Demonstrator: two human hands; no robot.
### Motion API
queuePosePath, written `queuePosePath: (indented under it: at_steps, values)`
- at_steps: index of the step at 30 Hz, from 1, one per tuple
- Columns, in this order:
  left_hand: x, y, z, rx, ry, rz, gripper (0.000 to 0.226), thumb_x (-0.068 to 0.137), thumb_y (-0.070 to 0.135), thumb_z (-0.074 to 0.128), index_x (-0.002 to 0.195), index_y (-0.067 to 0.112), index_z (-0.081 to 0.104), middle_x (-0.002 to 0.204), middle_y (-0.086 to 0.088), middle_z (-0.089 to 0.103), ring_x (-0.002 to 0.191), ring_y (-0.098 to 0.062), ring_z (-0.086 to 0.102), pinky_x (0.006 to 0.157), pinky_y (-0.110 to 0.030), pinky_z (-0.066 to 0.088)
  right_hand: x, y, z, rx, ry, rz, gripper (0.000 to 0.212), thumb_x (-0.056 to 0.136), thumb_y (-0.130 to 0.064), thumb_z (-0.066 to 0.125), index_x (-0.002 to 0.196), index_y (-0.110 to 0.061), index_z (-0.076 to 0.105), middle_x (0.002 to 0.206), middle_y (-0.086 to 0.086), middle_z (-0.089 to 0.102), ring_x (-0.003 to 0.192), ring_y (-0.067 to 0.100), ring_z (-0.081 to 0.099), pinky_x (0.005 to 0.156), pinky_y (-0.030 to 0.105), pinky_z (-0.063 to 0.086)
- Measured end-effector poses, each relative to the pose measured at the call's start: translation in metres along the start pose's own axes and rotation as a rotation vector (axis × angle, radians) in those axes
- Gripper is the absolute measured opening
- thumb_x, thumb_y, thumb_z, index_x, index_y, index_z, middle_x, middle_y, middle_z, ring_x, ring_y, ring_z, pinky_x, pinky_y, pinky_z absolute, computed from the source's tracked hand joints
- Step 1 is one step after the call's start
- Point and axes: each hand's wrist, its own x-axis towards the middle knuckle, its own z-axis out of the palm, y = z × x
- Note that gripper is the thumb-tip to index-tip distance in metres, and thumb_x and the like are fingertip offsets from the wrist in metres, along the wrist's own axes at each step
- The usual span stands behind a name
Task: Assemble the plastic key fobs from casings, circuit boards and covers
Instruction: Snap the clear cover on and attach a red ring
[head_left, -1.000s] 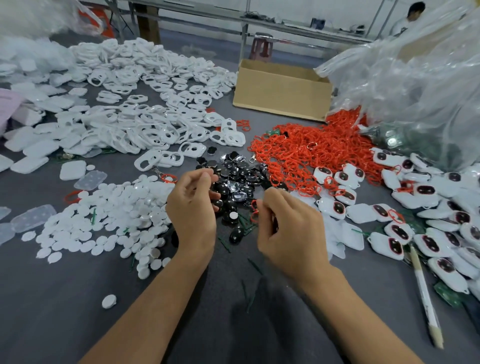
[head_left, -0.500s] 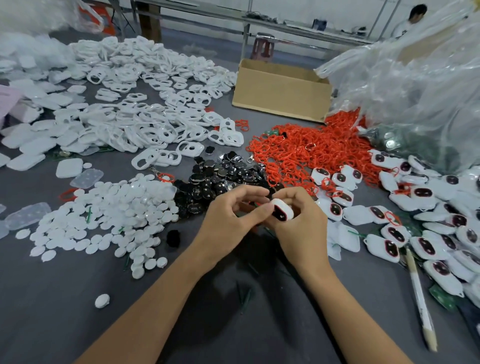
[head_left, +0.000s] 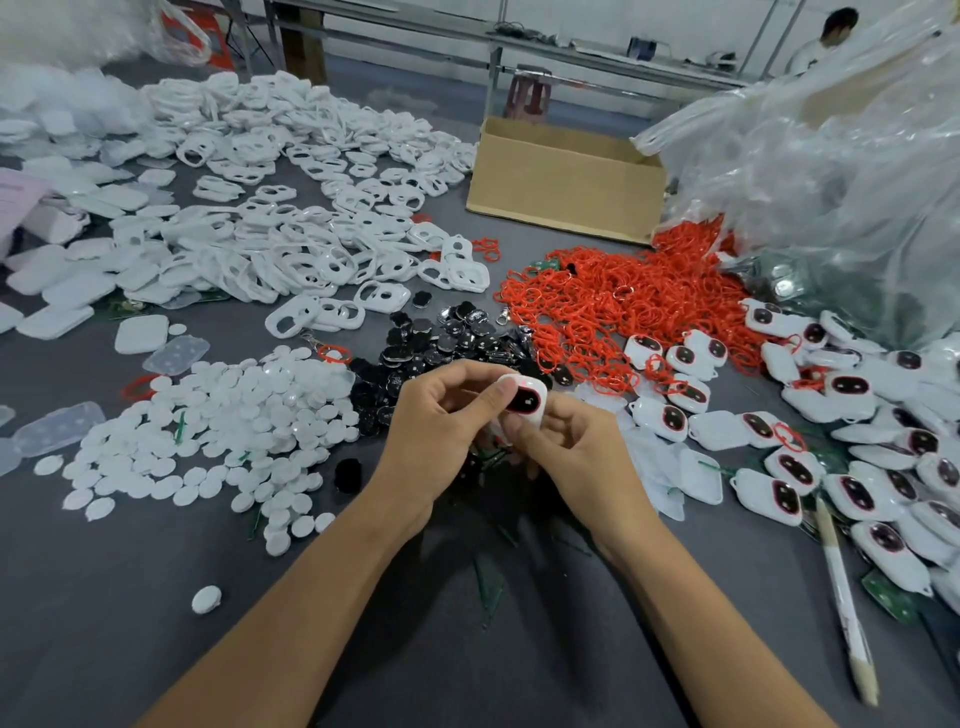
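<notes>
Two hands on one piece, then?

Yes. The left hand and the right hand are brought together above the worktop, both clamped on a single key fob. The left thumb lies along its left edge, and the right thumb and fingers pinch its lower end.

How does the fob sit?

It has a white shell, and a dark oval window with a red rim faces up, tilted toward the camera. Its underside is hidden by the fingers.

And around the hands?

Left of them is a heap of white discs. Just beyond the fingertips lie black glossy inserts, and farther out to the left are open white casings. Beyond and to the right are red rings, with a cardboard box behind them and a clear plastic bag at far right. Right of the right hand lie many assembled fobs, and a pale stick lies beside that forearm.
</notes>
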Motion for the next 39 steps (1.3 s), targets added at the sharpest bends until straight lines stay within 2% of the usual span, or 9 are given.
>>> queuePosePath:
  at_steps: [6,12,16,19,23,26,28,32,39]
  values:
    - [-0.001,0.002,-0.002,-0.037,-0.035,0.013,0.004,0.083,0.008,0.071,0.084,0.007,0.074,0.067,0.007,0.069,0.059,0.003,0.057,0.054,-0.008,0.042,-0.002,-0.003,0.005,0.076,-0.059,0.033,0.018,0.089,-0.006,0.061,0.074,-0.017,0.062,0.046,-0.015,0.051,0.042,-0.002,0.038,0.044,0.008,0.029]
    - [-0.002,0.006,-0.003,-0.129,-0.038,-0.061,0.009,0.085,0.005,0.066,0.077,0.003,0.07,0.061,0.001,0.066,0.048,-0.005,0.058,0.043,-0.013,0.043,-0.001,-0.007,0.005,0.082,-0.06,0.006,0.018,0.088,-0.004,0.06,0.074,-0.015,0.061,0.043,-0.016,0.051,0.038,-0.003,0.042,0.042,0.005,0.031]
    - [-0.001,0.005,-0.003,-0.101,-0.026,-0.083,0.013,0.087,0.008,0.064,0.074,0.008,0.069,0.064,-0.001,0.064,0.054,-0.009,0.057,0.05,-0.016,0.043,0.0,-0.008,0.004,0.073,-0.066,0.003,0.019,0.088,-0.003,0.06,0.072,-0.012,0.06,0.042,-0.016,0.05,0.037,-0.004,0.043,0.041,0.005,0.031]
    - [0.0,0.003,-0.003,-0.084,-0.045,-0.095,0.017,0.088,0.011,0.064,0.073,0.015,0.071,0.071,-0.007,0.065,0.067,-0.02,0.056,0.064,-0.031,0.044,0.0,-0.007,0.002,0.1,-0.046,0.021,0.018,0.087,-0.005,0.063,0.07,-0.012,0.062,0.042,-0.014,0.05,0.035,-0.002,0.04,0.04,0.005,0.029]
    - [-0.001,0.005,-0.001,-0.091,-0.081,-0.074,0.016,0.09,0.009,0.062,0.083,0.013,0.075,0.073,-0.004,0.07,0.059,-0.01,0.06,0.051,-0.018,0.045,-0.001,-0.001,0.0,0.075,-0.05,0.056,0.016,0.086,-0.015,0.066,0.07,-0.014,0.065,0.046,-0.012,0.05,0.04,0.0,0.033,0.044,0.012,0.026]
    - [0.001,0.003,-0.002,-0.097,-0.031,-0.057,0.016,0.093,0.005,0.058,0.094,0.008,0.074,0.083,-0.006,0.073,0.069,-0.011,0.064,0.055,-0.018,0.049,0.0,0.001,0.004,0.103,-0.005,0.014,0.003,0.087,-0.01,0.065,0.085,-0.007,0.066,0.06,-0.01,0.062,0.053,-0.002,0.051,0.055,0.011,0.038]
    - [0.002,0.001,-0.003,-0.087,-0.004,-0.053,0.017,0.093,0.003,0.057,0.098,0.008,0.073,0.084,-0.007,0.071,0.071,-0.015,0.061,0.057,-0.02,0.051,0.001,0.003,0.003,0.045,0.098,-0.03,0.011,0.086,-0.015,0.067,0.095,-0.008,0.065,0.072,-0.003,0.064,0.065,0.008,0.053,0.061,0.02,0.041]
    - [0.004,-0.002,-0.002,-0.012,0.091,-0.006,0.022,0.089,-0.001,0.06,0.095,0.016,0.073,0.083,-0.005,0.066,0.073,-0.014,0.061,0.061,-0.022,0.052,-0.003,0.006,-0.003,-0.366,0.227,-0.151,0.003,0.09,-0.019,0.064,0.09,-0.02,0.062,0.059,-0.008,0.05,0.054,0.003,0.039,0.052,0.018,0.029]
    - [0.008,-0.002,-0.008,-0.084,0.264,0.018,0.023,0.088,-0.002,0.061,0.093,0.017,0.073,0.073,0.005,0.063,0.065,-0.008,0.06,0.056,-0.02,0.051,-0.011,-0.003,-0.013,-0.529,0.151,-0.27,0.01,0.095,-0.018,0.055,0.098,-0.025,0.048,0.067,-0.003,0.06,0.055,0.011,0.049,0.051,0.017,0.033]
